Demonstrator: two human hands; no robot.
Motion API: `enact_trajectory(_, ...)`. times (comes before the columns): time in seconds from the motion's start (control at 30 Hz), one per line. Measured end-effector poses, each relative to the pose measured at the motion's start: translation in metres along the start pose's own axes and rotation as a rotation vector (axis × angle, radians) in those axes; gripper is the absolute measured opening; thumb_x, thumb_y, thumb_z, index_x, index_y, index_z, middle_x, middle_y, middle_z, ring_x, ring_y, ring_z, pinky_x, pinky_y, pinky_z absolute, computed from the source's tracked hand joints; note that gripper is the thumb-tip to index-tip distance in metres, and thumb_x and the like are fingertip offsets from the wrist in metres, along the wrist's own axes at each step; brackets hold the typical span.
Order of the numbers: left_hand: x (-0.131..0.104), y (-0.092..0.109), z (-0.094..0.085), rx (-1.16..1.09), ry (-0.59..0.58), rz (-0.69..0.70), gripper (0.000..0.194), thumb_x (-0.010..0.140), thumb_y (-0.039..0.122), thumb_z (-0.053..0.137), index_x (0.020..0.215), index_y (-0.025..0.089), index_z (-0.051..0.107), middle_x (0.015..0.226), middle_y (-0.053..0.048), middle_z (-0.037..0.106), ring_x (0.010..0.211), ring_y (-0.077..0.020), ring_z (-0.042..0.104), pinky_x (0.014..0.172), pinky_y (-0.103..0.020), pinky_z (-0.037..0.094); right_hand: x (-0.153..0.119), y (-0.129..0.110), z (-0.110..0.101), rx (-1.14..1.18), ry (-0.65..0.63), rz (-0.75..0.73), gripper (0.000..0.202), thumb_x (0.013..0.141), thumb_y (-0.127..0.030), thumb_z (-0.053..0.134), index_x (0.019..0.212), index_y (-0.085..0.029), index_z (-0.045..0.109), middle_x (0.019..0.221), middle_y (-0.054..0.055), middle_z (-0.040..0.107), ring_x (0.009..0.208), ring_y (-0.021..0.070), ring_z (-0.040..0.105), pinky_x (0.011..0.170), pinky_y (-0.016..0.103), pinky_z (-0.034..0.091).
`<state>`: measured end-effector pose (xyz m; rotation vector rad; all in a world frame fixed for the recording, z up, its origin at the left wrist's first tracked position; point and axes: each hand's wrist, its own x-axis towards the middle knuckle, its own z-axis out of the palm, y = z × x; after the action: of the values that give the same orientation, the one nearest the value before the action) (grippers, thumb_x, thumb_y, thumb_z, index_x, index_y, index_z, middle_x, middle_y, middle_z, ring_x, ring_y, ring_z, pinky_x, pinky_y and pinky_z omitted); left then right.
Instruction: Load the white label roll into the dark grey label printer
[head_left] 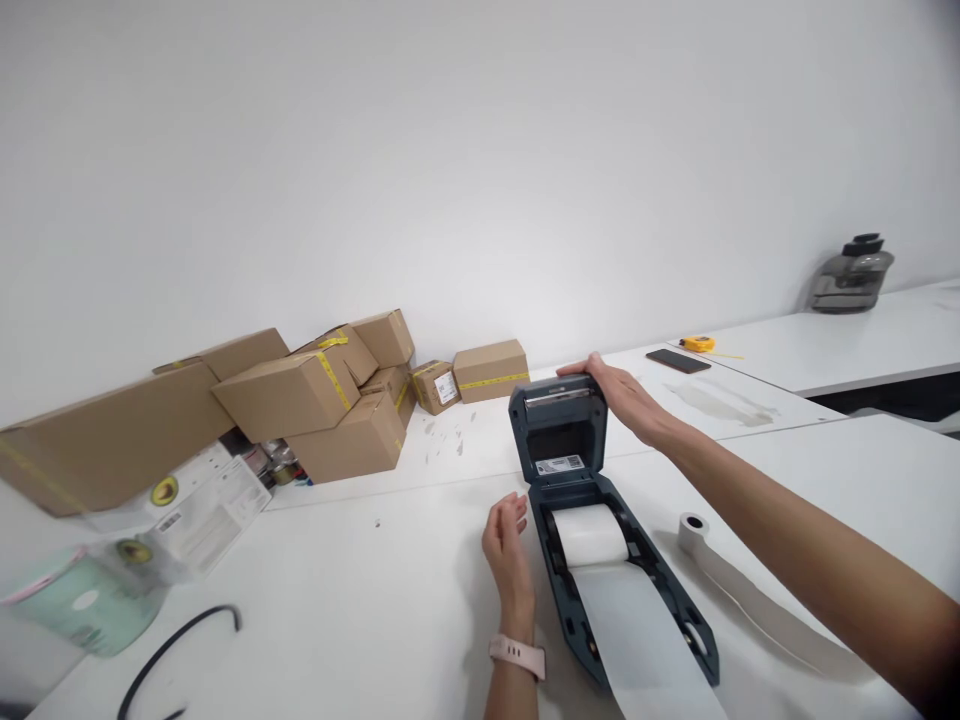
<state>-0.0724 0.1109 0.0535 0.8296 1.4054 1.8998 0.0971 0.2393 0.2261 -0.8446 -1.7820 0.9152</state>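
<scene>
A dark blue label printer (570, 560) lies on the white table (360, 590) with its lid (559, 430) swung open and upright. A white label roll (592, 532) sits inside, its paper strip (645, 640) running out towards me. My right hand (622, 395) rests on the top edge of the open lid, fingers curled over it. My left hand (506, 540), with a pink watch on the wrist, hovers beside the printer's left wall, fingers loosely apart and holding nothing.
A spent paper core with a trailing strip (694, 528) lies right of the printer. Several cardboard boxes (300, 400) pile against the wall at left. A black cable (176, 640), a phone (677, 361), a yellow tape measure (699, 344) and a grey appliance (851, 275) are also about.
</scene>
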Motion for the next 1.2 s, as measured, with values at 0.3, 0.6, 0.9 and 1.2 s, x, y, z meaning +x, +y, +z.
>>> enact_trajectory(0.3, -0.03, 0.027, 0.002, 0.001, -0.061, -0.05, 0.053, 0.091, 0.059, 0.051, 0.132, 0.025, 0.059, 0.15, -0.007, 0.05, 0.141, -0.0263, 0.042, 0.113, -0.038, 0.039, -0.17, 0.053, 0.008, 0.207, -0.01, 0.022, 0.044, 0.1, -0.054, 0.039, 0.101, -0.029, 0.075, 0.138, 0.004, 0.061, 0.143, 0.0324, 0.038, 0.121, 0.052, 0.026)
enact_trajectory(0.6, -0.126, 0.047, 0.016, -0.015, -0.086, -0.311, 0.083, 0.086, 0.052, 0.065, 0.155, 0.028, 0.026, 0.164, -0.007, 0.028, 0.148, -0.0265, 0.033, 0.11, -0.03, 0.042, -0.229, 0.086, 0.024, 0.288, 0.167, 0.217, 0.022, 0.092, -0.05, 0.058, 0.098, -0.033, 0.071, 0.154, -0.001, 0.046, 0.15, 0.0348, 0.022, 0.119, 0.064, 0.023)
enact_trajectory(0.9, -0.135, 0.021, 0.021, 0.176, 0.046, -0.135, 0.08, 0.091, 0.059, 0.05, 0.157, 0.024, 0.019, 0.164, -0.013, 0.024, 0.149, -0.0291, 0.029, 0.11, -0.034, 0.042, -0.236, 0.096, 0.044, 0.36, 0.221, 0.367, 0.059, 0.084, -0.06, 0.06, 0.137, -0.036, 0.048, 0.158, 0.006, 0.039, 0.143, 0.0358, 0.037, 0.108, 0.054, 0.044)
enact_trajectory(1.2, -0.133, 0.001, 0.018, 0.212, 0.043, -0.064, 0.074, 0.093, 0.054, 0.047, 0.156, 0.025, 0.021, 0.164, -0.011, 0.023, 0.15, -0.0295, 0.025, 0.113, -0.035, 0.04, -0.243, 0.11, 0.052, 0.331, 0.225, 0.394, 0.073, 0.087, -0.062, 0.054, 0.151, -0.035, 0.031, 0.16, 0.005, 0.036, 0.147, 0.034, 0.031, 0.112, 0.051, 0.04)
